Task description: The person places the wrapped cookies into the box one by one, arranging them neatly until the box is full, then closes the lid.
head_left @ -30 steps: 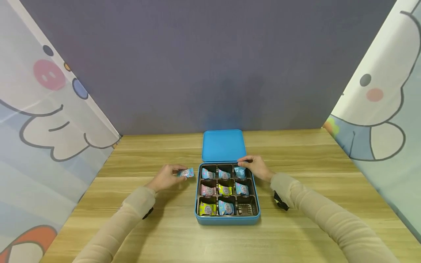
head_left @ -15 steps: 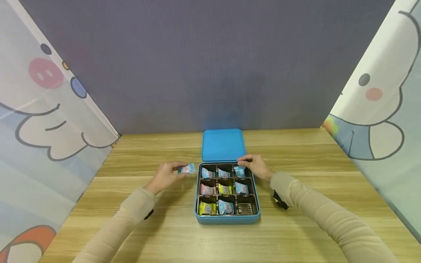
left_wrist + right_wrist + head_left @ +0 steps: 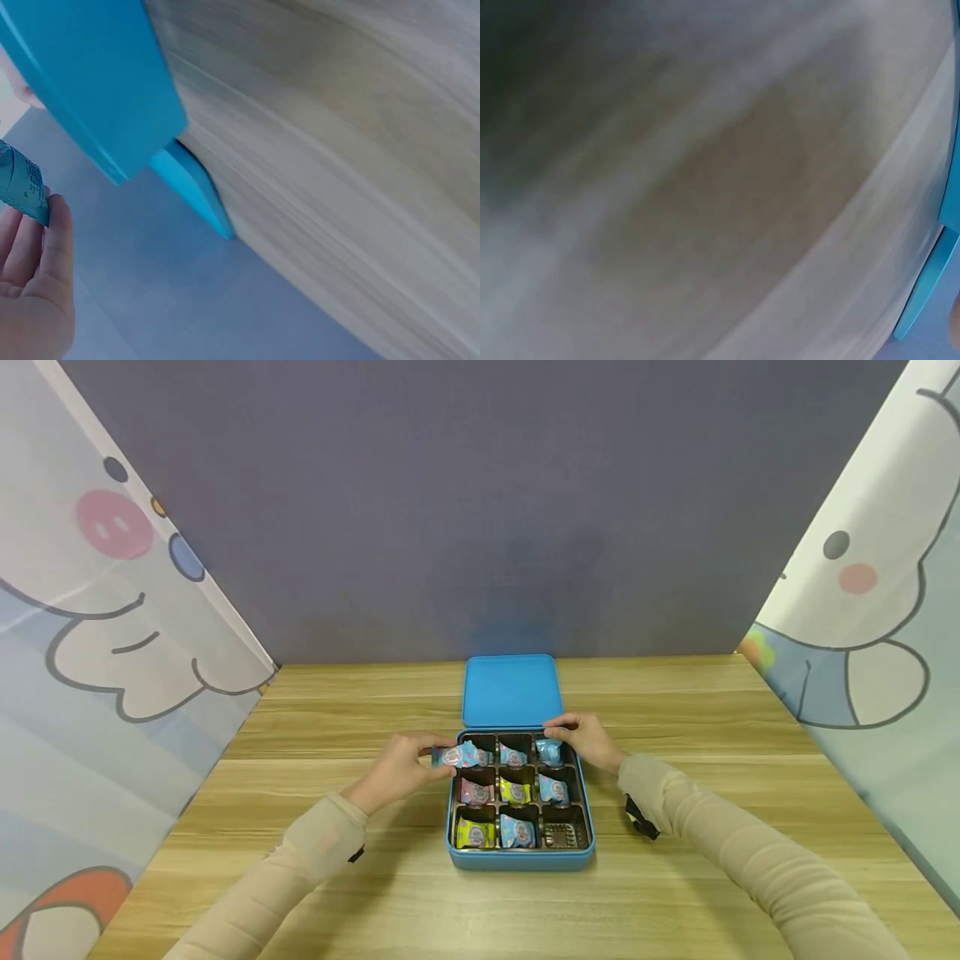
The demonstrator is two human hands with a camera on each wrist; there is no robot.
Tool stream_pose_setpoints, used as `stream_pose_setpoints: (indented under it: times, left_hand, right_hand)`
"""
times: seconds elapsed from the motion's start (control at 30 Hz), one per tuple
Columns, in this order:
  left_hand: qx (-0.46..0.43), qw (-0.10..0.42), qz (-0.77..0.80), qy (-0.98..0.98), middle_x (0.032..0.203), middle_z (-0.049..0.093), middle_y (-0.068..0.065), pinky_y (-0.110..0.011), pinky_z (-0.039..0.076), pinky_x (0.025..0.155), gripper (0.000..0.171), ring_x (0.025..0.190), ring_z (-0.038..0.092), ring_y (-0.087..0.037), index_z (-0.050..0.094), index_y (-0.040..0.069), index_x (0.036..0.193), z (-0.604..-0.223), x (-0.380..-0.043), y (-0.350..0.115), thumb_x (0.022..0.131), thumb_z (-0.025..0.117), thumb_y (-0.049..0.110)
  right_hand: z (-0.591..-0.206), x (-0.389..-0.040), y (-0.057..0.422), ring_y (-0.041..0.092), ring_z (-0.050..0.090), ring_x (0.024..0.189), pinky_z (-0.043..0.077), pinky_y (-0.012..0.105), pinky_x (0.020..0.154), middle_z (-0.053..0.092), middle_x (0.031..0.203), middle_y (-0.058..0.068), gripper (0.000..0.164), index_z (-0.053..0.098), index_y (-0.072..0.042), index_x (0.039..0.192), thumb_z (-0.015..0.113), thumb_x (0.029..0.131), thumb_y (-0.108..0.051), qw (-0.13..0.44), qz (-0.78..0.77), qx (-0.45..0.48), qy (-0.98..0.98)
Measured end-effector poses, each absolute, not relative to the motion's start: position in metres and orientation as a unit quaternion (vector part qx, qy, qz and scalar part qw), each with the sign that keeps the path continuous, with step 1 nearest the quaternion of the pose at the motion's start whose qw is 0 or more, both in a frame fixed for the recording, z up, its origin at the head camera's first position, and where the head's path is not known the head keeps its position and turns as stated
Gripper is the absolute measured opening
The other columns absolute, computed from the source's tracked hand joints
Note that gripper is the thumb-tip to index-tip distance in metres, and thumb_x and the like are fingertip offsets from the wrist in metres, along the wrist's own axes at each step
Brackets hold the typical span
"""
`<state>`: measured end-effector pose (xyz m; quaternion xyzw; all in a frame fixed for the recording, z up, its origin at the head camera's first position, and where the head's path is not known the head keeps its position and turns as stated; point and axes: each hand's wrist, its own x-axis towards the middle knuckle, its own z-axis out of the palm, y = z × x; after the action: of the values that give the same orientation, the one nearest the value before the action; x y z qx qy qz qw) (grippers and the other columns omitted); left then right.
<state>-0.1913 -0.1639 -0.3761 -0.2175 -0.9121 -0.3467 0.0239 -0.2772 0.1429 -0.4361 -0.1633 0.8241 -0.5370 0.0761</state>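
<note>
In the head view my left hand (image 3: 401, 768) pinches a blue wrapped candy (image 3: 452, 755) between thumb and fingers, over the left rim of a blue tin box (image 3: 522, 860). The left wrist view shows the candy's wrapper (image 3: 22, 184) at the fingertips, beside the tin's wall (image 3: 97, 75). My right hand (image 3: 588, 742) grips the tin's back right rim, thumb and fingers on either side of it. Below them sits a shiny blue candy (image 3: 549, 752). Pink, yellow and blue candies fill most compartments of the brown tray; the front right compartment (image 3: 561, 835) is empty.
The tin's blue lid (image 3: 512, 691) lies opened out behind it. All stands on a wood-grain table (image 3: 330, 710). A dark grey panel (image 3: 480, 510) rises at the back, with cartoon-printed curtains (image 3: 112, 610) at both sides.
My left hand has carried the blue candy rightward, from beside the tin to over its back left compartment. The right hand has stayed at the back right rim.
</note>
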Motion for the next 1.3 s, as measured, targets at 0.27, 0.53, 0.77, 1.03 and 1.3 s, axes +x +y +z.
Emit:
stream_pose_setpoints:
  times: [0.27, 0.53, 0.77, 1.03, 1.3]
  left_hand:
    - [-0.252, 0.012, -0.332, -0.909, 0.109, 0.067, -0.008, -0.038, 0.053, 0.085, 0.036, 0.100, 0.064, -0.022, 0.066, 0.008, 0.111, -0.369, -0.181, -0.146, 0.078, 0.074, 0.019]
    - [-0.274, -0.025, -0.293, -0.916, 0.094, 0.069, 0.001, -0.019, 0.043, 0.058, 0.039, 0.061, 0.049, -0.008, 0.066, 0.009, 0.112, -0.362, -0.169, -0.124, 0.078, 0.073, 0.025]
    - [-0.319, -0.028, -0.283, -0.904, 0.092, 0.070, -0.003, -0.016, 0.041, 0.055, 0.039, 0.040, 0.027, 0.002, 0.066, 0.008, 0.112, -0.358, -0.161, -0.109, 0.078, 0.074, 0.025]
    - [-0.348, -0.045, -0.248, -0.903, 0.108, 0.067, -0.005, -0.014, 0.047, 0.058, 0.040, 0.044, 0.041, 0.004, 0.064, 0.009, 0.115, -0.357, -0.159, -0.096, 0.081, 0.070, 0.029]
    - [-0.346, -0.095, -0.201, -0.912, 0.114, 0.065, -0.002, -0.012, 0.045, 0.060, 0.042, 0.046, 0.042, 0.002, 0.064, 0.013, 0.117, -0.359, -0.157, -0.074, 0.081, 0.070, 0.033]
  right_hand:
    - [-0.438, -0.278, 0.143, 0.035, 0.055, 0.106, 0.051, 0.035, 0.087, 0.062, 0.111, 0.021, 0.030, 0.066, 0.003, 0.109, 0.064, 0.086, -0.017, 0.073, -0.538, -0.166, 0.823]
    - [-0.438, -0.281, 0.141, 0.034, 0.057, 0.105, 0.051, 0.035, 0.087, 0.064, 0.109, 0.019, 0.027, 0.067, 0.001, 0.107, 0.064, 0.086, -0.017, 0.067, -0.536, -0.168, 0.825]
    - [-0.437, -0.282, 0.138, 0.033, 0.056, 0.106, 0.051, 0.035, 0.088, 0.064, 0.109, 0.018, 0.027, 0.067, 0.000, 0.107, 0.064, 0.086, -0.017, 0.072, -0.533, -0.167, 0.827]
    - [-0.436, -0.283, 0.138, 0.032, 0.057, 0.105, 0.051, 0.036, 0.088, 0.064, 0.109, 0.017, 0.027, 0.067, 0.000, 0.107, 0.064, 0.086, -0.017, 0.079, -0.539, -0.160, 0.823]
    - [-0.434, -0.281, 0.138, 0.032, 0.058, 0.103, 0.052, 0.037, 0.086, 0.064, 0.108, 0.017, 0.027, 0.067, -0.001, 0.108, 0.064, 0.087, -0.019, 0.081, -0.533, -0.167, 0.825]
